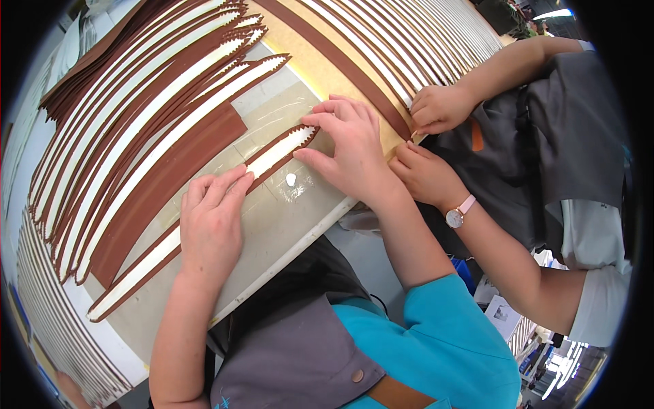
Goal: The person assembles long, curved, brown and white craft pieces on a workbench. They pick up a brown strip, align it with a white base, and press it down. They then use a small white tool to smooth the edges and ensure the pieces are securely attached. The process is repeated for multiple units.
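A long brown leather-like strip [146, 262] with a white middle band lies slantwise on the work surface in front of me. Its far right end is rounded, and small notches run along the brown edge there. Midway along the strip, my left hand [214, 225] presses down, thumb and fingers drawn together at its edges. The thumb and index finger of my right hand [351, 146] hold the notched end from its two sides. Just below the strip, near my right hand, a small white piece [291, 180] rests on the surface.
Many similar strips [157, 136] lie layered at the left, beside plain brown strips [170, 191]. More strips [402, 41] line the far right board. A co-worker's hands [436, 112] work on a brown strip [340, 61] there. The table edge [286, 262] runs close to my forearms.
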